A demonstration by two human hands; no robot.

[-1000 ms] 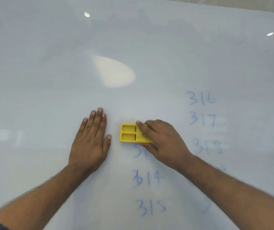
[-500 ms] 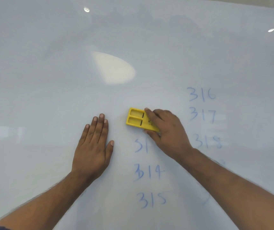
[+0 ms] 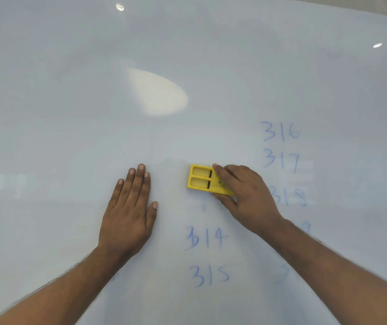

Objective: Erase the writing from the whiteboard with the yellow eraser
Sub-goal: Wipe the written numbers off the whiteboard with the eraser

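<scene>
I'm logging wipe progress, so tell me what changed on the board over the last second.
The right hand, gripping the yellow plastic eraser, swept it up the white whiteboard and back down, wiping the blue number above 314 to a faint trace. Unchanged: the left hand rests flat on the board, and 314, 315, 316, 317 remain.

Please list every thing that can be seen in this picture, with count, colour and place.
whiteboard: one, white, glossy, fills nearly the whole view.
yellow eraser: one, yellow, flat on the board near the middle.
written numbers: five clear, blue; 316, 317, 318 in a right column, 314 and 315 below the eraser; faint remains nearby.
light reflections: one big pale oval, some small bright spots above.
left hand: one, flat on the board, left of the eraser.
right hand: one, grips the eraser's right end.
</scene>
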